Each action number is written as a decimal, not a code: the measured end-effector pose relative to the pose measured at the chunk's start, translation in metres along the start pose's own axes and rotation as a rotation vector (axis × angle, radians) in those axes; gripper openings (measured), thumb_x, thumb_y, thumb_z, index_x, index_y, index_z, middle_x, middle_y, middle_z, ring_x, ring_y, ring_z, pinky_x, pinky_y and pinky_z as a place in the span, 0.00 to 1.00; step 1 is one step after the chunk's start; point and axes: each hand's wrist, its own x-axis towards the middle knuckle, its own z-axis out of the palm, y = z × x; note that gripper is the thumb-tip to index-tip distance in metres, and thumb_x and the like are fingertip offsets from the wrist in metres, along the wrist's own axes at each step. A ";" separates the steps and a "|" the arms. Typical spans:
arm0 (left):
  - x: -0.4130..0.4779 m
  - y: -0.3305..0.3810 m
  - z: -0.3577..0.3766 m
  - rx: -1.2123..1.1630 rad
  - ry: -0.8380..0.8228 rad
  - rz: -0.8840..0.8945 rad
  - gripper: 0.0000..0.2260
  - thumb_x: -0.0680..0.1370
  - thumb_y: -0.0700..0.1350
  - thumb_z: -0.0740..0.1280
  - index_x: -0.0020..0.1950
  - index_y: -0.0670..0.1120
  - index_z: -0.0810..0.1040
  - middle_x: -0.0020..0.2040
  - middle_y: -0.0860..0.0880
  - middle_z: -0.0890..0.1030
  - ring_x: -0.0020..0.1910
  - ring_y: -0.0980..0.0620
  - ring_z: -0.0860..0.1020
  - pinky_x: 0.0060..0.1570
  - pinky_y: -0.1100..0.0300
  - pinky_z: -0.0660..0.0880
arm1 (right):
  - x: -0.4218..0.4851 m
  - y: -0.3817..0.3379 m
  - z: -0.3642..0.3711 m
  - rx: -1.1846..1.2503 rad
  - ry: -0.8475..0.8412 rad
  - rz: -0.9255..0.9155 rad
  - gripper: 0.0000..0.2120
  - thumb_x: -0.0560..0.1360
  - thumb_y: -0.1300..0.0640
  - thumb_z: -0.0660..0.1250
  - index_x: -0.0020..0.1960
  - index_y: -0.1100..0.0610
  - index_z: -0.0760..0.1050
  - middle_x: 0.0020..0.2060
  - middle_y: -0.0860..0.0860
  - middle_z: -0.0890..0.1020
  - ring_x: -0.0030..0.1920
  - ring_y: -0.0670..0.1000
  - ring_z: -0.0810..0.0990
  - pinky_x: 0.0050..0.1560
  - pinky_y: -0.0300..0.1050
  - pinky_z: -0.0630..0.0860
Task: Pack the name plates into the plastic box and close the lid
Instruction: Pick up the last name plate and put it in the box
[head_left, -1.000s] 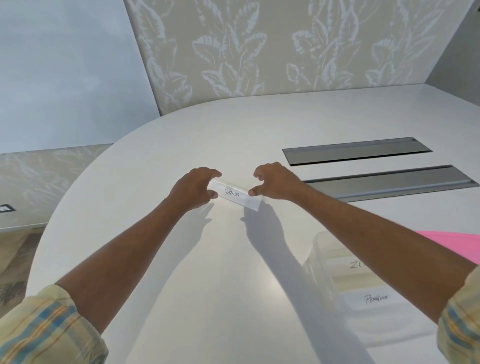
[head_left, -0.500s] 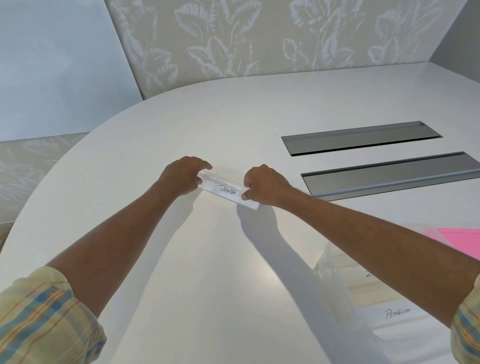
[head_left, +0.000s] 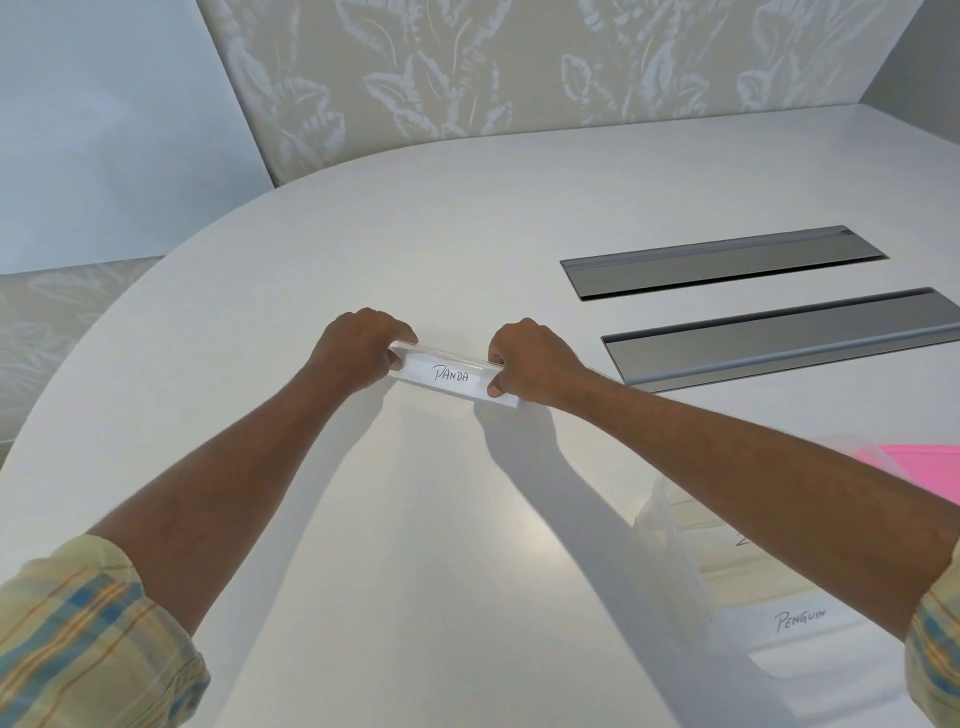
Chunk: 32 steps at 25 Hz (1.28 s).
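Observation:
A clear name plate marked PANDA (head_left: 451, 374) lies across the middle of the white table (head_left: 467, 545). My left hand (head_left: 358, 349) grips its left end and my right hand (head_left: 530, 359) grips its right end. At the lower right stands a clear plastic box (head_left: 675, 540), partly hidden behind my right forearm. Inside it lies a plate marked PENGUIN (head_left: 800, 621) and another plate whose writing is mostly covered. A pink lid (head_left: 919, 460) shows at the right edge beyond the box.
Two long grey recessed panels (head_left: 722, 262) (head_left: 779, 340) sit in the table top at the right. A leaf-patterned wall runs behind the table's curved far edge.
Both hands have closed tighter on the ends of the PANDA plate. The view has shifted, so the box sits lower right in frame.

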 end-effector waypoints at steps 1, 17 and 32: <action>-0.004 0.001 -0.002 0.000 0.000 -0.006 0.20 0.76 0.36 0.72 0.65 0.53 0.85 0.60 0.48 0.86 0.61 0.41 0.81 0.56 0.49 0.78 | 0.000 0.001 -0.001 0.001 0.001 -0.011 0.15 0.68 0.56 0.81 0.49 0.56 0.79 0.46 0.53 0.80 0.43 0.58 0.79 0.35 0.43 0.67; -0.089 0.067 -0.086 -0.071 0.031 -0.005 0.17 0.72 0.39 0.78 0.60 0.50 0.88 0.54 0.48 0.88 0.57 0.43 0.83 0.53 0.52 0.79 | -0.091 0.018 -0.085 0.063 0.017 -0.157 0.19 0.66 0.57 0.84 0.54 0.58 0.85 0.48 0.51 0.87 0.51 0.53 0.84 0.54 0.51 0.82; -0.135 0.207 -0.124 -0.088 0.091 0.105 0.18 0.71 0.43 0.81 0.60 0.48 0.87 0.56 0.49 0.88 0.57 0.46 0.84 0.54 0.50 0.82 | -0.203 0.107 -0.151 0.048 0.097 -0.105 0.21 0.62 0.57 0.86 0.53 0.53 0.88 0.47 0.47 0.88 0.50 0.47 0.86 0.50 0.42 0.80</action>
